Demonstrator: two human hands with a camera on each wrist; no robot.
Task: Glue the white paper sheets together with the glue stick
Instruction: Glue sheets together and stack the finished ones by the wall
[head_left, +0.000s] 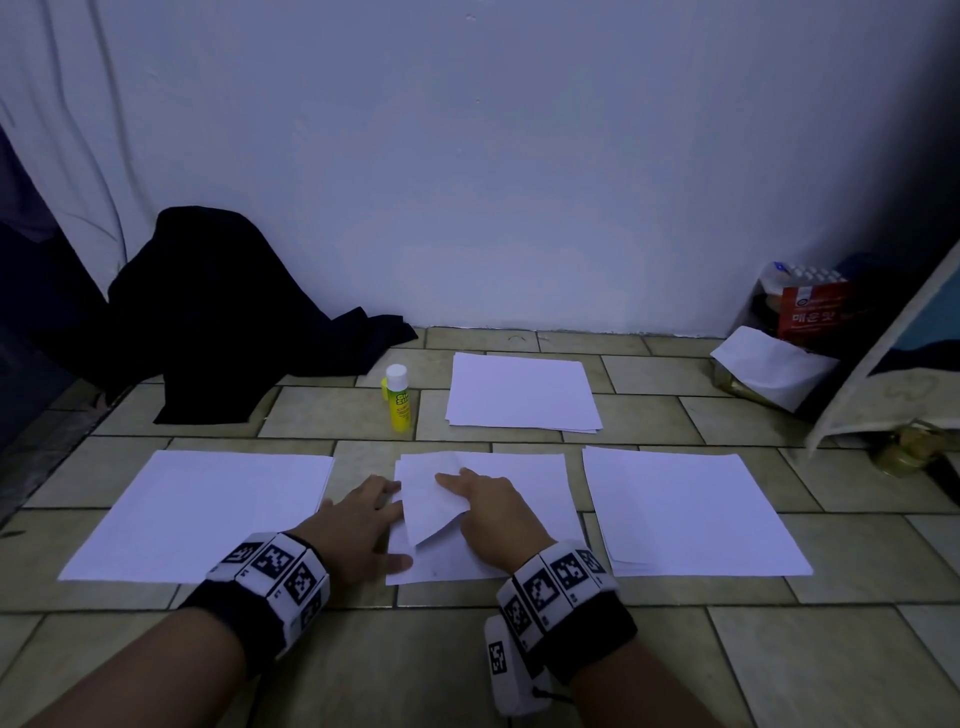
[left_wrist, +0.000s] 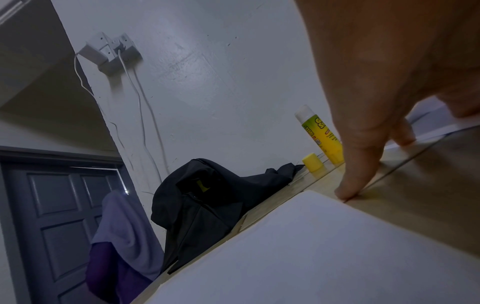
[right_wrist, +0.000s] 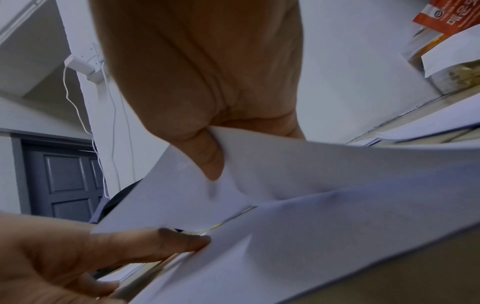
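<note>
Four stacks of white paper lie on the tiled floor: a left stack (head_left: 197, 514), a middle stack (head_left: 519, 499), a right stack (head_left: 691, 509) and a far stack (head_left: 522, 392). My right hand (head_left: 483, 499) pinches the top sheet (head_left: 431, 501) of the middle stack and curls its left part up; my thumb (right_wrist: 207, 160) lies against the lifted sheet (right_wrist: 285, 170). My left hand (head_left: 374, 519) rests with straight fingers (left_wrist: 363, 156) at that stack's left edge. The yellow glue stick (head_left: 399, 397) stands upright beyond my hands, its yellow cap (left_wrist: 313, 162) off beside it.
A black garment (head_left: 223, 312) is heaped against the wall at the back left. A box with a red packet (head_left: 815, 312) and a leaning board (head_left: 893, 364) fill the back right corner. Bare tiles (head_left: 415, 675) lie in front of the stacks.
</note>
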